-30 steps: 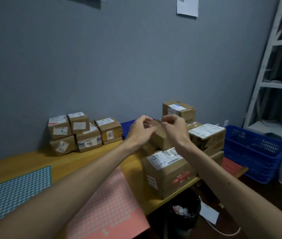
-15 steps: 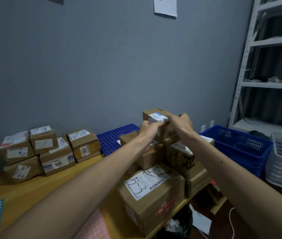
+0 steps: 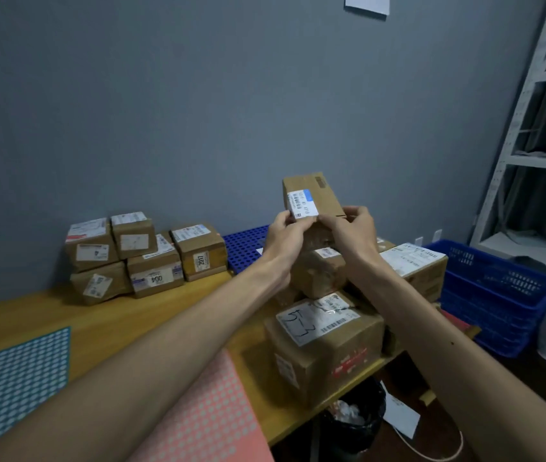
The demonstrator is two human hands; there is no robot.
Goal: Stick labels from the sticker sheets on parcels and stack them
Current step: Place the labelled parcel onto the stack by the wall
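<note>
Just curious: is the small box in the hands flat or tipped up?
Tipped up. The left hand and right hand hold the box by its lower end, labelled face toward the camera.

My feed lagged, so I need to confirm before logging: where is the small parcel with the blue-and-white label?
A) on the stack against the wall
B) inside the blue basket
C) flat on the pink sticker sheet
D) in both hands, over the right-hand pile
D: the left hand and the right hand both grip the small parcel by its lower end, holding it tilted over the pile of parcels.
</note>
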